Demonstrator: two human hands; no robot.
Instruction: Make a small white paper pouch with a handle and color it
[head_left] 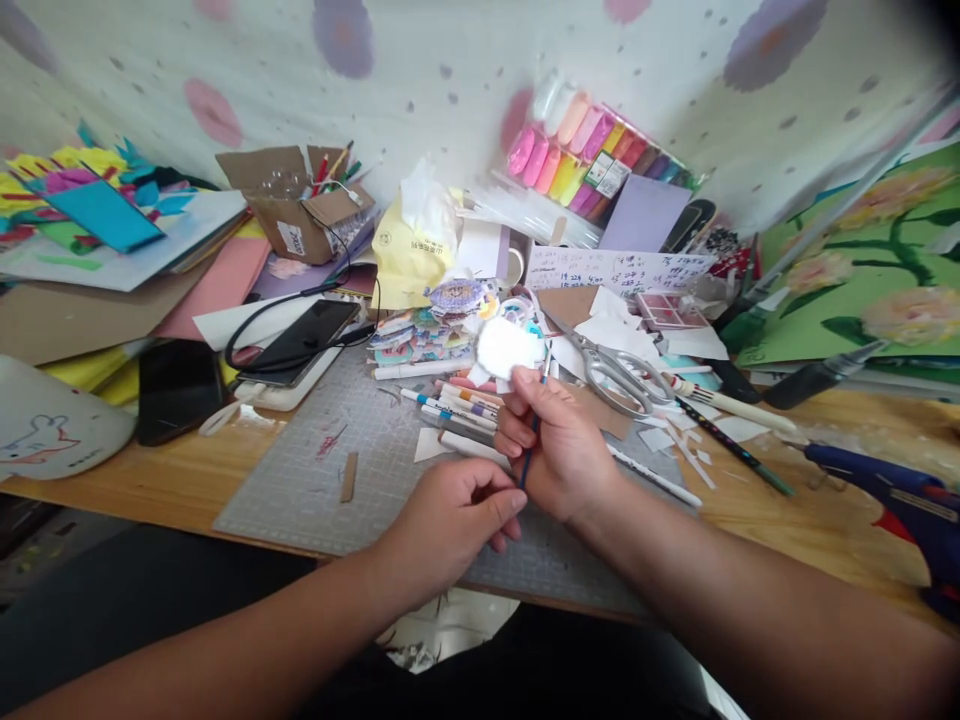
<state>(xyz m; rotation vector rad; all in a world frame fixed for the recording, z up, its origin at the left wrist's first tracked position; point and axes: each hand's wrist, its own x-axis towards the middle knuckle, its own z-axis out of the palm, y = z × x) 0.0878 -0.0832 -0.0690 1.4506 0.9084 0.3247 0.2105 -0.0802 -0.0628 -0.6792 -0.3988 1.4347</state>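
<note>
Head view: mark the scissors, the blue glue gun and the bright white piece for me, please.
Scissors [594, 358]: head view, on the metal near the pivot.
Glue gun [885, 476]: head view, on its blue body.
White piece [510, 346]: head view, middle of its face.

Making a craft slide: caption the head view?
Over a grey mat: right hand holding a slim blue tool, white cutout by its upper tip, left hand at its lower end.
</note>
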